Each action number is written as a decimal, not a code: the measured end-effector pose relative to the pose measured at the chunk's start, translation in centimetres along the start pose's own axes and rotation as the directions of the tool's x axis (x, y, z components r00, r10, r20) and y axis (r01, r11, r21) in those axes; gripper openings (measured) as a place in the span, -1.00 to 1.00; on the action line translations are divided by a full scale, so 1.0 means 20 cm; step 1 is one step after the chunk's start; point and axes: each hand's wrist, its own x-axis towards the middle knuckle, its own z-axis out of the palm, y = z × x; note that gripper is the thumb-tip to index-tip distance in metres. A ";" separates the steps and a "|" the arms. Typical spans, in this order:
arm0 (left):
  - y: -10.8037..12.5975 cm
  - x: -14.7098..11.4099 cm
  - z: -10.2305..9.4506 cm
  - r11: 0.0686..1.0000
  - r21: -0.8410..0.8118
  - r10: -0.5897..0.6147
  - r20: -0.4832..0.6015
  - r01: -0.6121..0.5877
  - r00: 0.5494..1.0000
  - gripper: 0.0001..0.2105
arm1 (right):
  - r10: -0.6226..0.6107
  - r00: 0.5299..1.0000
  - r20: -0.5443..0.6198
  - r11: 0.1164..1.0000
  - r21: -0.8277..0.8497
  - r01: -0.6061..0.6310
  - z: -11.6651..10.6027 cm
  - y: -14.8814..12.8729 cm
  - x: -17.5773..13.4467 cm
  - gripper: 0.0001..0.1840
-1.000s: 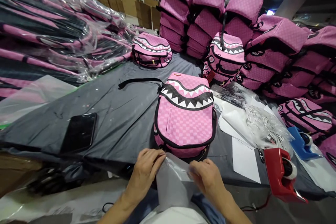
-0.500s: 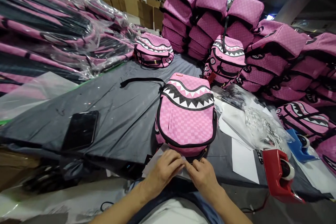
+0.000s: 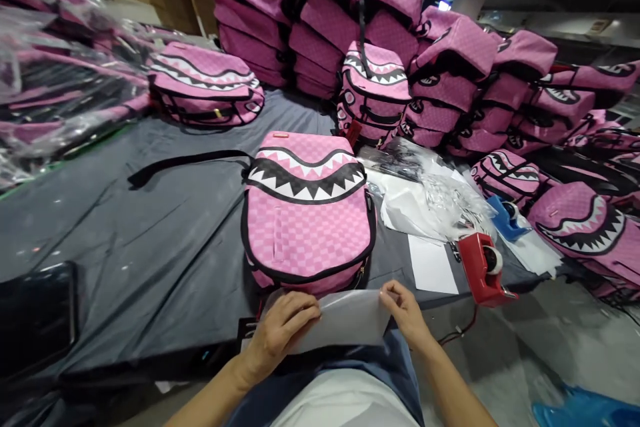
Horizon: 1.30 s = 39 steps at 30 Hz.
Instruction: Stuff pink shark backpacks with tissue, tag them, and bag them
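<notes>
Between my two hands stretches a translucent white sheet [image 3: 353,317], in front of the table edge; whether it is a flat bag or a single film I cannot tell. My left hand [image 3: 286,328] is closed on its left part, fingers bent over it. My right hand [image 3: 404,310] pinches its upper right corner. Just beyond the sheet a pink checkered backpack [image 3: 310,230] lies on the table, its black and white shark-teeth print facing up. One black strap [image 3: 195,163] of the backpack reaches out to the left.
The grey-covered table [image 3: 165,233] carries a black tablet-like device [image 3: 37,310] at left. Right of the backpack are white papers [image 3: 433,263], clear plastic [image 3: 440,187], a red tape dispenser [image 3: 481,270] and a blue one [image 3: 507,220]. Stacked pink backpacks [image 3: 325,27] stand behind.
My hands, close together before, have moved apart, and the sheet is now spread out between them. The view has shifted right, so the backpack appears further left.
</notes>
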 end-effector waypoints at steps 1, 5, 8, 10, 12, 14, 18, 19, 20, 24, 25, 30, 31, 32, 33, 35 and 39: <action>-0.01 -0.01 0.00 1.000 -0.009 0.001 -0.002 -0.001 1.000 -0.84 | 0.008 0.998 -0.061 1.000 0.022 -0.007 0.02 0.00 0.03 -0.55; -0.01 -0.02 0.01 0.996 -0.010 -0.086 -0.016 0.086 0.996 -0.86 | -0.194 0.962 -0.194 0.980 -0.076 0.182 0.11 0.01 0.20 -0.58; 0.01 0.00 0.01 0.988 0.045 -0.151 0.003 0.150 0.989 -0.77 | -0.420 0.896 -0.144 0.904 -0.150 0.400 0.16 0.04 0.34 -0.52; 0.03 0.02 0.01 0.988 0.106 -0.116 0.029 0.113 0.993 -0.75 | -0.466 0.874 -0.137 0.881 -0.163 0.444 0.17 0.07 0.41 -0.45; 0.05 0.04 0.02 0.985 0.159 -0.077 0.052 0.068 0.996 -0.78 | -0.458 0.870 -0.182 0.886 -0.170 0.431 0.18 0.09 0.45 -0.38; 0.06 0.06 0.02 0.982 0.180 -0.072 0.070 0.058 0.995 -0.78 | -0.454 0.851 -0.265 0.889 -0.196 0.414 0.17 0.09 0.43 -0.36; 0.08 0.07 0.02 0.985 0.165 -0.078 0.113 0.058 0.990 -0.77 | -0.596 0.685 -0.420 0.799 -0.398 0.451 0.15 0.05 0.28 -0.59; 0.08 0.08 0.02 0.985 0.165 -0.068 0.117 0.048 0.991 -0.77 | -0.648 0.661 -0.379 0.753 -0.452 0.478 0.15 0.04 0.23 -0.70; 0.07 0.08 0.02 0.985 0.168 -0.054 0.116 0.035 0.992 -0.78 | -0.692 0.657 -0.300 0.702 -0.492 0.514 0.15 0.02 0.19 -0.80; 0.07 0.05 0.02 0.975 0.221 -0.008 0.082 -0.010 0.997 -0.80 | -0.761 0.648 0.019 0.535 -0.546 0.644 0.19 -0.02 0.14 -0.55; 0.07 0.03 0.02 0.966 0.259 0.000 0.062 -0.016 0.998 -0.80 | -0.775 0.628 0.066 0.494 -0.556 0.669 0.19 -0.02 0.16 -0.54; 0.18 -0.06 0.12 0.869 0.459 -0.111 -0.177 0.182 0.978 -0.73 | -0.828 0.500 0.253 0.286 -0.576 0.766 0.16 -0.01 0.26 -0.68; 0.21 -0.07 0.15 0.846 0.459 -0.165 -0.256 0.271 0.952 -0.74 | -0.839 0.474 0.266 0.260 -0.570 0.780 0.15 -0.01 0.27 -0.70; 0.22 -0.07 0.17 0.825 0.449 -0.205 -0.327 0.343 0.922 -0.76 | -0.851 0.448 0.273 0.238 -0.561 0.793 0.14 0.00 0.29 -0.72; 0.23 -0.06 0.19 0.810 0.438 -0.227 -0.378 0.389 0.898 -0.79 | -0.862 0.424 0.278 0.218 -0.551 0.806 0.14 0.01 0.30 -0.74; 0.22 -0.05 0.20 0.800 0.455 -0.214 -0.394 0.392 0.894 -0.83 | -0.882 0.368 0.295 0.175 -0.520 0.836 0.12 0.02 0.33 -0.80; 0.12 -0.04 0.16 0.799 0.567 -0.075 -0.241 0.202 0.968 -0.90 | -0.862 0.279 0.423 0.082 -0.427 0.901 0.10 0.02 0.38 -0.94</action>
